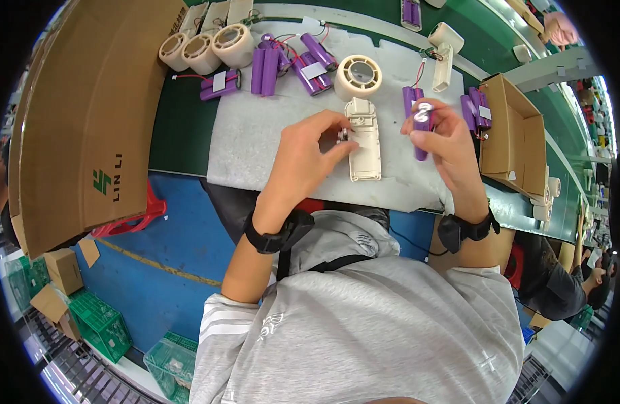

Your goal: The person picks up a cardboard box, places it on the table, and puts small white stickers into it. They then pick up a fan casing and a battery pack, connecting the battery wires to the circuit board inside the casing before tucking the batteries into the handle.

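Observation:
A cream fan body [362, 121], round head and open handle shell, lies on the white foam mat [256, 141]. My left hand [310, 151] rests at the shell's left edge, fingertips pinching a small dark part beside it. My right hand [443, 141] holds a purple battery pack [421, 121] upright just right of the shell, its metal-tabbed end facing up. A red wire runs up from the pack.
More purple battery packs [290, 62] and cream fan heads [202, 48] lie at the mat's far side. An open cardboard box [515, 135] with batteries stands right. A large cardboard sheet [81, 114] leans left. Green crates [101, 326] sit on the blue floor.

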